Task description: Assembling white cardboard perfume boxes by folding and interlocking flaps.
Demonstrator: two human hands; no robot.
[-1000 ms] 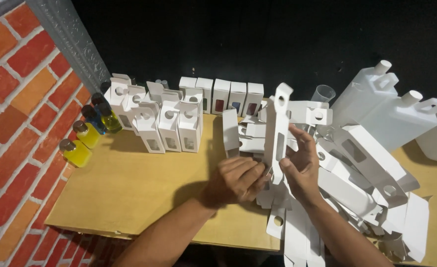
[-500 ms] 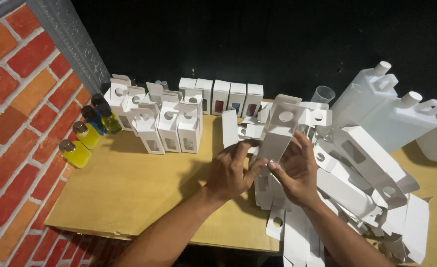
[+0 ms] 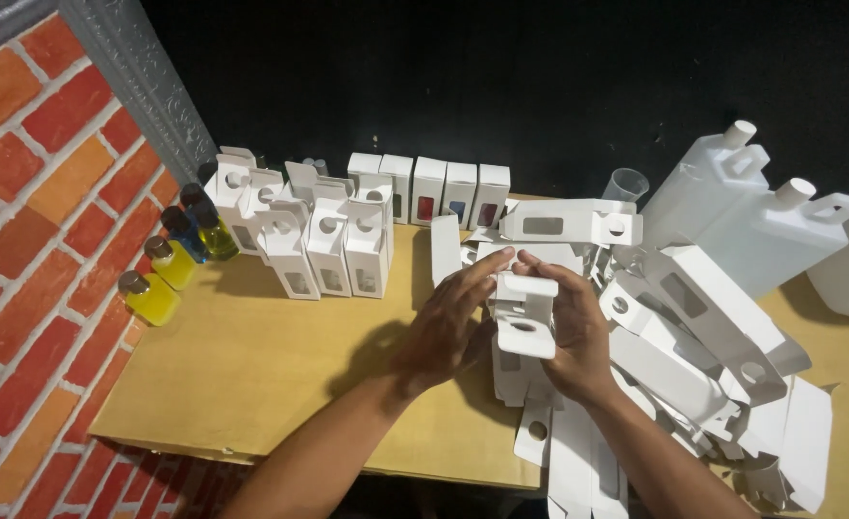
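Note:
Both my hands hold a small white cardboard box [image 3: 524, 317] with a round hang-hole tab, above the middle of the wooden table [image 3: 251, 375]. My left hand [image 3: 449, 327] presses its fingertips on the box's top left edge. My right hand [image 3: 574, 336] cups the box from the right and behind. Under and to the right of my hands lies a heap of flat, unfolded white box blanks [image 3: 694, 356].
Folded white boxes [image 3: 328, 245] stand in a group at the back left, with a row of closed boxes [image 3: 444, 192] behind. Small bottles of yellow and blue liquid [image 3: 160, 274] line the brick wall. Large white plastic jugs [image 3: 751, 221] and a clear cup [image 3: 624, 185] stand at the back right.
The box was held upright and long; my hands have lowered it and folded it into a more compact shape, with the tab end now facing me.

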